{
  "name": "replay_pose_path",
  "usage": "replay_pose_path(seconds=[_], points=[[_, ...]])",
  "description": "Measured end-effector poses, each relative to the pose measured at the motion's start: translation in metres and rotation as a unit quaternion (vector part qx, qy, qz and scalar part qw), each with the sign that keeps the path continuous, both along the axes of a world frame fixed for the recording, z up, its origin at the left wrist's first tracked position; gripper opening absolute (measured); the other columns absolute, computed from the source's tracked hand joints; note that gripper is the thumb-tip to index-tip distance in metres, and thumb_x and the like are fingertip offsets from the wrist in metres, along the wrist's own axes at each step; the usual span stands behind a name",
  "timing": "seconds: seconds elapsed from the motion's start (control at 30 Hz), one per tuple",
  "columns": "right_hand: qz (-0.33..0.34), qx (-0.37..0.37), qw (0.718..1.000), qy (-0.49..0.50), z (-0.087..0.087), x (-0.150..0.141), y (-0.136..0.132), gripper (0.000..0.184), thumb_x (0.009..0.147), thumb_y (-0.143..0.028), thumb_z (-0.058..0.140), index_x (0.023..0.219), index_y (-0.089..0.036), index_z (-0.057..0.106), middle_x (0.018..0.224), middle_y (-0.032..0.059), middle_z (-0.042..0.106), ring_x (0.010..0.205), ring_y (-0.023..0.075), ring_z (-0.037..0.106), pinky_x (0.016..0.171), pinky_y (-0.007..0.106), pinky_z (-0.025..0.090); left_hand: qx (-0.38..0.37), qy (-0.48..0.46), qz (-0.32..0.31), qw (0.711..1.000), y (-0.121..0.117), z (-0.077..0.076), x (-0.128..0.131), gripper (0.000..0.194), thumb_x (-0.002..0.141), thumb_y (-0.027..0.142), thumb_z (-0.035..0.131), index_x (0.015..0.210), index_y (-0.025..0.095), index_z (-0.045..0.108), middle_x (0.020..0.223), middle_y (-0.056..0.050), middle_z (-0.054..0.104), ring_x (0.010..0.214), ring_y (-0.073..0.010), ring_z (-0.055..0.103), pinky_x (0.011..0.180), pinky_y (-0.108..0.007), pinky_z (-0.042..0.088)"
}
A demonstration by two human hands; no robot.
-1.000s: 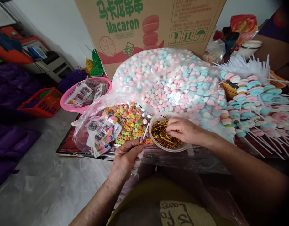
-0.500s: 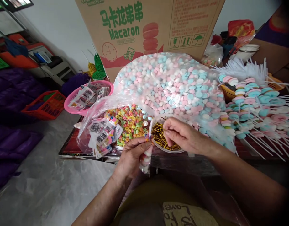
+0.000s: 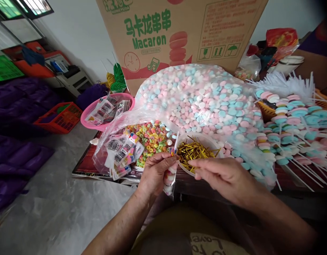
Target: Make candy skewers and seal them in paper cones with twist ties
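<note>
My left hand (image 3: 155, 173) is closed around the gathered neck of a small clear candy bag (image 3: 169, 181). Pink and white sweets show inside it, and a white stick (image 3: 176, 140) points up from the neck above my fingers. To its right, my right hand (image 3: 227, 179) is closed, thumb and fingers brought together at the near rim of a white bowl (image 3: 220, 150). Whatever lies between those fingertips, if anything, is too small to make out. Gold twist ties (image 3: 195, 150) lie loose in the bowl.
Behind the bowl bulges a big clear bag of pastel sweets (image 3: 200, 95), in front of a Macaron carton (image 3: 150, 39). Ring candies (image 3: 153, 136) and printed wrappers (image 3: 125, 150) lie left. A pink basket (image 3: 107, 125) stands further left; candy skewers (image 3: 293, 124) pile up right.
My right hand has come down and toward me from over the twist ties to the bowl's near edge. My left hand still grips the bag. The whole view has shifted slightly.
</note>
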State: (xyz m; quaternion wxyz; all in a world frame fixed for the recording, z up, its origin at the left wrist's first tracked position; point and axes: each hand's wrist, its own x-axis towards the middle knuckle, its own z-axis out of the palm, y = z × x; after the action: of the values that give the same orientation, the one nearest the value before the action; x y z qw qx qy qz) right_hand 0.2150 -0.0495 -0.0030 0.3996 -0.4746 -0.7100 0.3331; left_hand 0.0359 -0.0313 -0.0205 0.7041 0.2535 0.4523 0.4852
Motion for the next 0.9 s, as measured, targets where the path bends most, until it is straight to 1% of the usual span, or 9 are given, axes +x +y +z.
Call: replay_pose_path(seconds=[0.07, 0.2, 0.33, 0.43, 0.57, 0.67, 0.73, 0.8, 0.9], points=[[0.015, -0.024, 1.000, -0.013, 0.005, 0.000, -0.002, 0.025, 0.087, -0.034, 0.048, 0.073, -0.021, 0.064, 0.062, 0.0023, 0.065, 0.050, 0.0122, 0.056, 0.052, 0.025, 0.046, 0.003, -0.011, -0.017, 1.000, -0.001, 0.001, 0.000, 0.022, 0.053, 0.026, 0.081, 0.065, 0.014, 0.068, 0.055, 0.000, 0.065, 0.039, -0.0049, 0.048, 0.035, -0.015, 0.032], [0.038, -0.227, 0.973, -0.004, 0.003, -0.004, -0.003, 0.045, 0.091, -0.047, 0.038, 0.060, -0.019, 0.052, 0.055, 0.0002, 0.059, 0.032, 0.0051, 0.038, 0.035, 0.021, 0.031, 0.029, -0.077, -0.048, 0.995, -0.007, 0.005, -0.003, 0.019, 0.052, 0.019, 0.082, 0.066, 0.016, 0.071, 0.061, 0.000, 0.067, 0.051, -0.0082, 0.058, 0.051, -0.019, 0.045], [0.100, -0.324, 0.941, -0.010, -0.003, -0.013, -0.004, 0.042, 0.089, -0.047, 0.039, 0.061, -0.018, 0.049, 0.048, -0.0020, 0.054, 0.030, 0.0045, 0.035, 0.032, 0.018, 0.024, 0.009, -0.101, -0.094, 0.990, -0.011, 0.006, -0.006, 0.020, 0.048, 0.016, 0.083, 0.065, 0.016, 0.071, 0.064, -0.002, 0.070, 0.054, -0.0110, 0.061, 0.056, -0.023, 0.048], [0.071, -0.282, 0.956, 0.023, -0.009, -0.018, -0.005, 0.030, 0.089, -0.042, 0.039, 0.075, -0.019, 0.051, 0.052, -0.0041, 0.054, 0.031, 0.0051, 0.036, 0.033, 0.018, 0.025, -0.003, -0.092, -0.063, 0.994, -0.009, 0.004, -0.004, 0.021, 0.047, 0.016, 0.083, 0.062, 0.015, 0.070, 0.063, -0.003, 0.071, 0.050, -0.0093, 0.059, 0.051, -0.020, 0.045], [0.033, -0.106, 0.994, 0.005, -0.012, -0.013, -0.006, 0.023, 0.088, -0.029, 0.043, 0.067, -0.020, 0.046, 0.051, -0.0046, 0.051, 0.042, 0.0070, 0.044, 0.044, 0.019, 0.036, -0.007, -0.084, -0.039, 0.996, -0.005, 0.004, -0.001, 0.021, 0.047, 0.016, 0.083, 0.061, 0.013, 0.067, 0.064, -0.003, 0.071, 0.049, -0.0081, 0.058, 0.049, -0.018, 0.044], [-0.055, -0.022, 0.997, 0.057, -0.003, -0.007, -0.011, 0.019, 0.089, -0.029, 0.047, 0.073, -0.020, 0.053, 0.059, -0.0023, 0.055, 0.054, 0.0089, 0.050, 0.054, 0.020, 0.041, 0.003, -0.043, -0.006, 0.999, -0.003, 0.006, -0.001, 0.022, 0.051, 0.021, 0.083, 0.061, 0.013, 0.065, 0.066, -0.003, 0.071, 0.048, -0.0081, 0.057, 0.044, -0.017, 0.041], [-0.071, -0.030, 0.993, 0.089, 0.002, -0.009, -0.014, 0.017, 0.087, -0.031, 0.051, 0.077, -0.020, 0.058, 0.065, -0.0010, 0.057, 0.058, 0.0098, 0.050, 0.054, 0.020, 0.041, 0.007, -0.001, -0.014, 1.000, -0.003, 0.005, 0.000, 0.024, 0.052, 0.026, 0.083, 0.063, 0.013, 0.065, 0.060, -0.002, 0.067, 0.043, -0.0074, 0.053, 0.040, -0.017, 0.038], [-0.039, -0.061, 0.993, 0.094, 0.003, -0.018, -0.015, 0.018, 0.085, -0.032, 0.054, 0.072, -0.019, 0.059, 0.064, -0.0007, 0.056, 0.058, 0.0101, 0.048, 0.052, 0.021, 0.039, 0.017, 0.029, -0.040, 0.999, -0.006, 0.001, 0.002, 0.026, 0.056, 0.030, 0.081, 0.067, 0.013, 0.066, 0.051, 0.002, 0.060, 0.037, -0.0047, 0.046, 0.036, -0.015, 0.032], [-0.027, -0.101, 0.990, 0.098, -0.008, -0.035, -0.011, 0.022, 0.083, -0.032, 0.053, 0.066, -0.018, 0.056, 0.059, -0.0013, 0.052, 0.053, 0.0093, 0.043, 0.048, 0.021, 0.036, 0.050, 0.049, -0.073, 0.995, -0.013, -0.008, 0.004, 0.025, 0.063, 0.035, 0.076, 0.066, 0.013, 0.064, 0.048, 0.005, 0.052, 0.036, -0.0013, 0.036, 0.035, -0.013, 0.026]])
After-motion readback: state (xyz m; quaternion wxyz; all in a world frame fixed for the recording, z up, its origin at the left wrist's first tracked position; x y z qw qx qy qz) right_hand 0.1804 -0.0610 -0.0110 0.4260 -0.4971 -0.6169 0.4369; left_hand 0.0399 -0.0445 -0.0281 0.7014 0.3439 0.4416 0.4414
